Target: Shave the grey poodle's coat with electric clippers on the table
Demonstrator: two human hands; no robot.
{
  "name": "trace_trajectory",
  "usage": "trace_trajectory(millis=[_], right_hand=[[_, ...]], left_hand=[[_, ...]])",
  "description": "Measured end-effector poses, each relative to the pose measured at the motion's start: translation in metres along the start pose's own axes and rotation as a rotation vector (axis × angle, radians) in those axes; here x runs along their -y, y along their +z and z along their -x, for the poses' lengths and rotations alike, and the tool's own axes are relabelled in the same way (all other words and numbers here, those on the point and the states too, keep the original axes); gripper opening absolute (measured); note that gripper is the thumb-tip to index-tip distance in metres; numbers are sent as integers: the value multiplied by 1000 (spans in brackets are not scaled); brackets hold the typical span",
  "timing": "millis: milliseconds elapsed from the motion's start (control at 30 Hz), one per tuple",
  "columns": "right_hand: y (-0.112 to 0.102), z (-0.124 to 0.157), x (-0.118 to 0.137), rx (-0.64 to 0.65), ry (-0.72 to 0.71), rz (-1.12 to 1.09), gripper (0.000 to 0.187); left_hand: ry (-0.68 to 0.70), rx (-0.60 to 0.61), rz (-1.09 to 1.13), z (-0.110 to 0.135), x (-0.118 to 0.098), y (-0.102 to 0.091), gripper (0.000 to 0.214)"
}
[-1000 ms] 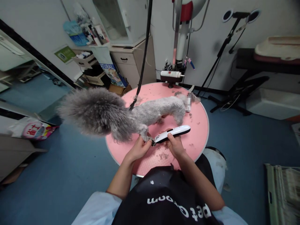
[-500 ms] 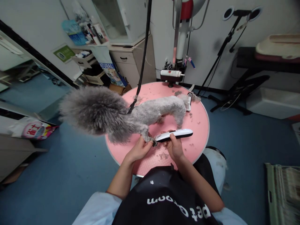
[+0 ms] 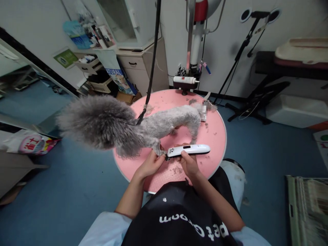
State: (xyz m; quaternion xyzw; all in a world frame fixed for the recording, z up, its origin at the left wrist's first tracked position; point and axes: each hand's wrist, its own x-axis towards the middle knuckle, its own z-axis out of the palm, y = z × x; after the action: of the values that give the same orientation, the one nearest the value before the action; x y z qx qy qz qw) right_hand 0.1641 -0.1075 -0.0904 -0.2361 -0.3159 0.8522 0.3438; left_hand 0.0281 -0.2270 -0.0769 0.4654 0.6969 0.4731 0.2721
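A grey curly-haired dog (image 3: 143, 126) stands on a round pink grooming table (image 3: 217, 136), its fluffy head hanging over the left edge. My left hand (image 3: 151, 163) is closed around the dog's front paw. My right hand (image 3: 188, 163) grips a white electric clipper (image 3: 188, 150), whose black blade touches that paw. A black leash (image 3: 151, 65) runs from above down to the dog's neck. Clipped fur lies on the tabletop near my hands.
A white bottle (image 3: 185, 80) sits at the table's far edge by a pole with a red-and-white dryer (image 3: 197, 30). Cabinets and cluttered shelves (image 3: 133, 65) stand behind; a black stand (image 3: 243, 51) and white tub (image 3: 294, 111) are right. Blue floor surrounds the table.
The clipper has levelled out and shifted slightly lower and left against the paw. The view has drifted a little; the dog holds the same stance.
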Motion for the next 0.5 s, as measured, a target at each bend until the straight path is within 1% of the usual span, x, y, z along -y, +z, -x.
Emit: trace_trajectory(millis=[100,167,233,300,367,500], right_hand=[[-9,0,3,76,-37,48,36],[-17,0,6,117,-113,135,35],[-22,1,11,212,-203,275,38],[-24,3,17,350,-260,412,39],[-22,4,24,443,-290,470,37],[-20,2,29,511,-320,488,34]], left_hand=[[-11,-18,16,0,-2,0,14],[-36,-24,41,-1,-3,1,17],[-58,-37,58,-2,-5,1,19],[-61,-54,68,-3,-7,0,19],[-56,-60,68,-4,-9,-1,17],[-55,-28,81,-5,-12,-2,15]])
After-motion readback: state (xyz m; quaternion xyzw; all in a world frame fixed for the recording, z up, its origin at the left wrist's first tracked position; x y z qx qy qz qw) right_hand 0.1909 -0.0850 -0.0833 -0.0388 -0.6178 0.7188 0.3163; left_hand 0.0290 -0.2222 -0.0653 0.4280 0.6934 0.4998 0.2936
